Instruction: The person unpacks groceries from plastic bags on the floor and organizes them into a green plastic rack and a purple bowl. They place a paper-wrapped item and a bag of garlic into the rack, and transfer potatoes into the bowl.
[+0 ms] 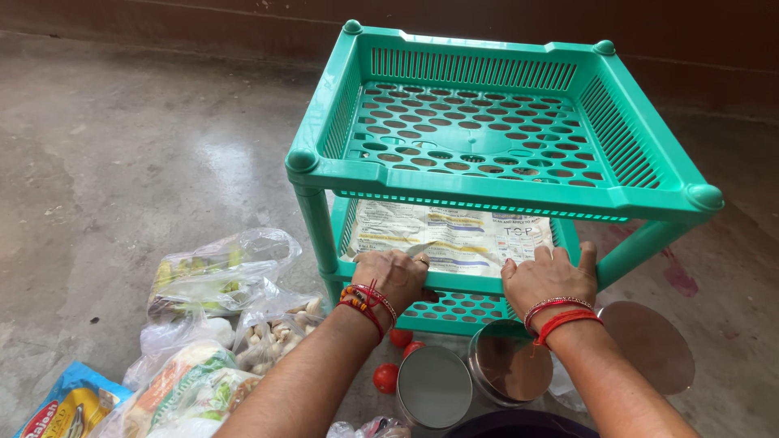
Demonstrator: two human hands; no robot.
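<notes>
A teal plastic rack (pixel 495 182) with slotted tiers stands on the floor in front of me. A sheet of printed paper (pixel 454 235) lies flat on its middle tier. My left hand (pixel 391 274) rests on the near left edge of that paper, fingers curled over it. My right hand (pixel 548 276) presses flat on the middle tier's front rim at the right, fingers spread and touching the paper's edge. Both wrists wear red thread bands. The top tier holds nothing.
Clear plastic bags of vegetables (pixel 219 272) and garlic (pixel 276 328) lie at the left, with a blue packet (pixel 69 405). Three small tomatoes (pixel 386 377) sit by two steel tins (pixel 434 387) and a steel lid (pixel 653 345). Bare concrete floor (pixel 122 146) stretches left.
</notes>
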